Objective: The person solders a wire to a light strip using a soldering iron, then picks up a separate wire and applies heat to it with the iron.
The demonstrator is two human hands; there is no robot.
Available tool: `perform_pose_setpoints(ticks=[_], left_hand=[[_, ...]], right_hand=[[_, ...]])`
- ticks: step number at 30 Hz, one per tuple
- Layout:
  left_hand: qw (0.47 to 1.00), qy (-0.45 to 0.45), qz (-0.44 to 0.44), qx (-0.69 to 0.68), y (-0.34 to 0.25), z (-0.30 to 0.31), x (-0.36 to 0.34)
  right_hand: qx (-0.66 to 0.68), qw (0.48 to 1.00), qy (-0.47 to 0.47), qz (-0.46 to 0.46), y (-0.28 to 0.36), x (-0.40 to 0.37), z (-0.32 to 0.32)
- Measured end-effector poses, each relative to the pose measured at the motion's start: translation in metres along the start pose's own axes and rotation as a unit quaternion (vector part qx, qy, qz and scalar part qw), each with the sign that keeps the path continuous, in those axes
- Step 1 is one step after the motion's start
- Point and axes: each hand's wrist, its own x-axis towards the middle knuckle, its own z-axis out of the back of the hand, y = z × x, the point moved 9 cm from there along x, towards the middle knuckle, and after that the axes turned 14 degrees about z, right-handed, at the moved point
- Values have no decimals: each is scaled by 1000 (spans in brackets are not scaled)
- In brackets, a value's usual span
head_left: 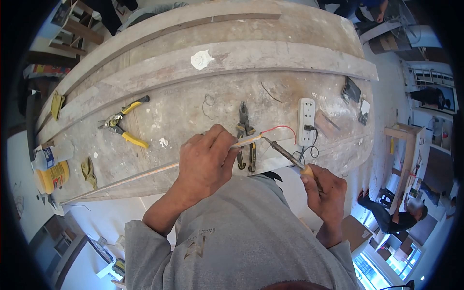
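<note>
My left hand (205,157) is closed around a long LED strip in a slim channel (140,180), which runs down to the left along the table edge. In my right hand (325,193) is a soldering iron (287,153), gripped by its pale handle. Its tip is at the strip's right end, where a thin red wire (282,127) curves away; whether the tip touches cannot be made out. Behind the strip lie pliers (243,118) with black and yellow handles, partly covered by it.
A white power strip (305,121) with a black plug stands at the right. Yellow-handled snips (124,123) lie at left, near a yellow container (54,177). Long boards (251,55) span the table's far side. Another person (403,217) is off to the right.
</note>
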Motion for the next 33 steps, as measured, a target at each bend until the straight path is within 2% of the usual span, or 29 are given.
perform_pose_setpoints(ticks=[6, 23, 25, 27, 31, 33], left_hand=[[1000, 1, -5, -5, -1, 1, 0], [1000, 3, -4, -9, 3, -4, 2], [999, 9, 21, 30, 20, -18, 6], [999, 19, 41, 30, 42, -36, 11], [996, 34, 77, 32, 87, -71, 19], [995, 36, 84, 38, 101, -83, 20]], right_hand=[[8, 1000, 25, -15, -1, 0, -2], [8, 1000, 9, -15, -9, -1, -3], [14, 1000, 2, -15, -14, 0, -9], [39, 997, 15, -59, -33, -2, -27], [55, 996, 24, -71, -62, -3, -62], [64, 990, 66, -109, -73, -5, -80]])
